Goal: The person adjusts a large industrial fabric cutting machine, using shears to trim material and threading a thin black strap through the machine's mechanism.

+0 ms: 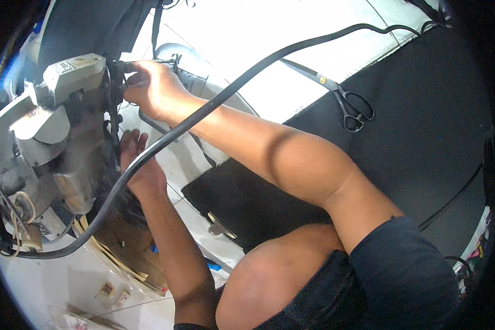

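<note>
Machine: the grey machine [88,140], with a pale upper casing, stands just left of both hands, its dark end toward them.
Right hand: the right hand [154,91] is at the upper part of that dark end, fingers bent inward; whether they grasp a part cannot be told.
Left hand: the left hand [150,177] is below the right one, fingers reaching up beside the machine's dark edge, partly behind the cable; its grip cannot be told.
Cable: a thick black cable [234,87] passes in front of the left hand and the right forearm, then runs off to the upper right.
Cloth: dark cloth [93,25] hangs above and left of the right hand.
Board: a brown board [126,236] lies below the left hand.
Scissors: black-handled scissors [333,87] lie well right of both hands, handles on a black mat [412,110].
Floor: white tiles [236,33] show beyond the right hand.
</note>
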Action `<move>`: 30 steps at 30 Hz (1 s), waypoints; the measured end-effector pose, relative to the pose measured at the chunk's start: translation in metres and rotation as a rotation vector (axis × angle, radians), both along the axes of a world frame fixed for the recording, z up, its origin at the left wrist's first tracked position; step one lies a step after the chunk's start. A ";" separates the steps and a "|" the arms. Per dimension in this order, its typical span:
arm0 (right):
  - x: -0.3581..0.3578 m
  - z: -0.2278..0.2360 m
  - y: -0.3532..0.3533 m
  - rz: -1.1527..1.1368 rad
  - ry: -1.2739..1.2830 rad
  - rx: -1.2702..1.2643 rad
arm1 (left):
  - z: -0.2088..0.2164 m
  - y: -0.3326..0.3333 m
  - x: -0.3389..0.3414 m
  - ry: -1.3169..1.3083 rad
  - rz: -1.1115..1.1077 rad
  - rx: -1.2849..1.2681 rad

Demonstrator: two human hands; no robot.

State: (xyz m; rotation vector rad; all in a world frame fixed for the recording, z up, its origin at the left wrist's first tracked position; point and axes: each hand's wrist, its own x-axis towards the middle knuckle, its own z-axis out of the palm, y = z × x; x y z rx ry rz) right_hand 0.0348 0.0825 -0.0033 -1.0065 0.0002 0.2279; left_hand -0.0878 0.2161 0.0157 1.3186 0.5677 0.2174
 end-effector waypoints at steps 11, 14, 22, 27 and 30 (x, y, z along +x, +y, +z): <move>0.006 0.002 -0.015 0.113 -0.023 -0.110 | 0.005 -0.080 0.063 0.056 0.158 -0.195; 0.005 0.007 -0.018 0.137 0.083 0.103 | 0.008 -0.068 0.065 -0.039 0.054 -0.351; 0.003 0.008 -0.001 0.051 0.073 0.124 | 0.004 -0.038 0.069 -0.025 0.000 -0.333; 0.006 0.012 -0.011 0.128 0.252 0.317 | 0.006 -0.048 0.066 -0.041 0.213 -0.262; 0.003 0.015 -0.021 0.211 0.213 0.209 | 0.002 -0.035 0.059 -0.114 0.161 -0.278</move>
